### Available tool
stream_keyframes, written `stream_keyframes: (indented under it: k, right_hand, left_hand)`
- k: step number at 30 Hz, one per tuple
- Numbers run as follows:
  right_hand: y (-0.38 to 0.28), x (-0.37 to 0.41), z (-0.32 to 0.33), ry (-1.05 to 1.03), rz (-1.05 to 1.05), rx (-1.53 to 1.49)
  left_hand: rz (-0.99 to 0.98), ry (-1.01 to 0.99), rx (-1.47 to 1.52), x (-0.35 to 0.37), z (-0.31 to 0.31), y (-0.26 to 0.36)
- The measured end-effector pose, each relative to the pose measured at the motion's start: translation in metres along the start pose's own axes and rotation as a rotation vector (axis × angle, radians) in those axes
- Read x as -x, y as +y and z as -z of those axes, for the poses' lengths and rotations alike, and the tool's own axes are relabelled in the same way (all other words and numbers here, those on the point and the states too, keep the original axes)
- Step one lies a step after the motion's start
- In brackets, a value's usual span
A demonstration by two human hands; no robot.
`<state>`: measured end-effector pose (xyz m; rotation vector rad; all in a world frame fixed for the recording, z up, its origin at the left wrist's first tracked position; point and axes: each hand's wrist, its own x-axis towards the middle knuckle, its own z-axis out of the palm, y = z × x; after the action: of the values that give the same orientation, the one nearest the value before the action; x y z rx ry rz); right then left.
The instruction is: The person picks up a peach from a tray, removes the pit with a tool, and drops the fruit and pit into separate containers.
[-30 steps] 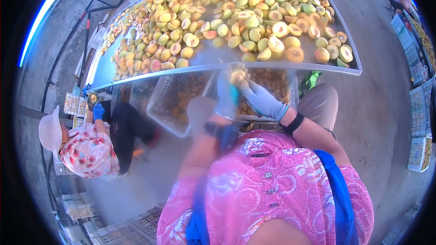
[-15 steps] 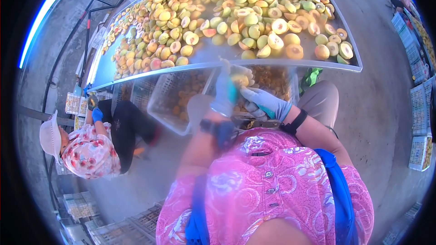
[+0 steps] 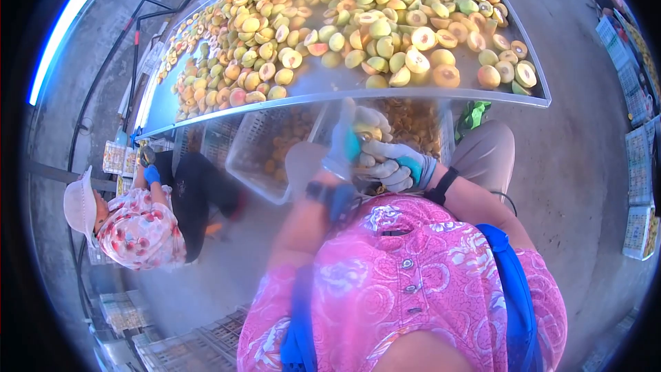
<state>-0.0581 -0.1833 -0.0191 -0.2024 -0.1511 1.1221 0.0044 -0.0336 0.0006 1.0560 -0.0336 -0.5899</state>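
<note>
Fruit (image 3: 365,137) fills the left hand's (image 3: 348,138) grip (tray edge (image 3: 275,104) near); for the right hand (image 3: 405,164), I cannot tell.

The right hand (image 3: 401,165) is now curling its fingers toward nine o'clock, against the left hand (image 3: 352,139), instead of reaching toward eleven; the fruit (image 3: 365,136) between them is sitting closer to six o'clock than before, and fingers are covering more of it

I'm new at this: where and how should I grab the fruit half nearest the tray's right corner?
Pinch the fruit half by its skin-covered sides, probably from above and the right: it lies cut face up, neighbours close on its left, bare tray on its right.
</note>
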Motion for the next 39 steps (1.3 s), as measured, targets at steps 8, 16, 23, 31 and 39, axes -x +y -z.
stream_keyframes:
  k: [8,16,23,31,39]
  right_hand:
    - [-0.002,0.021,0.029,-0.166,0.139,-0.202]
    - [-0.006,0.019,0.05,0.004,0.315,-0.167]
    - [-0.007,0.032,0.042,-0.002,0.308,-0.146]
    - [-0.002,0.032,0.05,0.069,0.303,-0.099]
    - [-0.001,0.043,0.042,0.078,0.324,-0.056]
  left_hand:
    - [-0.452,0.346,0.166,-0.012,0.076,0.049]
    - [-0.642,0.392,-1.589,-0.049,0.065,0.052]
    - [-0.057,0.21,-1.464,-0.107,-0.024,0.045]
    - [-0.235,0.119,-1.606,-0.137,0.008,0.041]
    - [-0.372,0.249,-1.484,-0.108,0.052,0.062]
